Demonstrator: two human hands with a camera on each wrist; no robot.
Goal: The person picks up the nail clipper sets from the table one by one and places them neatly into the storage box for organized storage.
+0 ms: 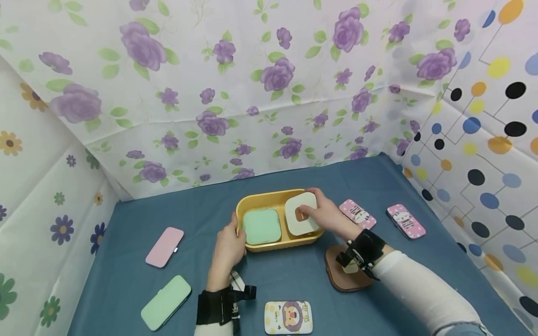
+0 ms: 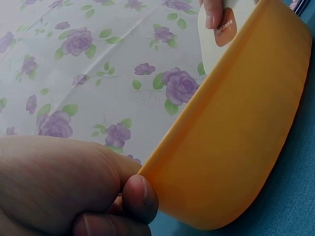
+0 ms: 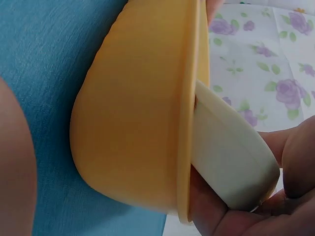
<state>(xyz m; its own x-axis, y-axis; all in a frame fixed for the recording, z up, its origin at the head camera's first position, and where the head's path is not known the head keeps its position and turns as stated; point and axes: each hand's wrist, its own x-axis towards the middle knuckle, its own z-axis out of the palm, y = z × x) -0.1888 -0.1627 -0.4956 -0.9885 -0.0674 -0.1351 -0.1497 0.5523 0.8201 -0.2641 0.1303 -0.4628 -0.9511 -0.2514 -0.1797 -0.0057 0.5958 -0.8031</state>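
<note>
A yellow plastic basin (image 1: 275, 246) stands on the blue cloth in the head view. My left hand (image 1: 228, 248) pinches its left rim, thumb on one side and fingers curled on the other in the left wrist view. A cream manicure case (image 1: 299, 226) with a brown label is in my right hand (image 1: 329, 213), thumb on top and fingers around the edge. In the right wrist view the cream case (image 3: 231, 147) sits tilted at the rim, partly inside the basin (image 3: 133, 118). Inside the basin's left half lies a mint-green square case (image 1: 262, 226).
Left of the basin lie a pink case (image 1: 165, 247) and a green case (image 1: 166, 303). A lion-print case (image 1: 288, 317) is near the front. Under my right wrist is a brown case (image 1: 342, 275); two pink cartoon cases (image 1: 357, 214) lie to the right. Patterned cloth walls (image 1: 252, 93) stand around.
</note>
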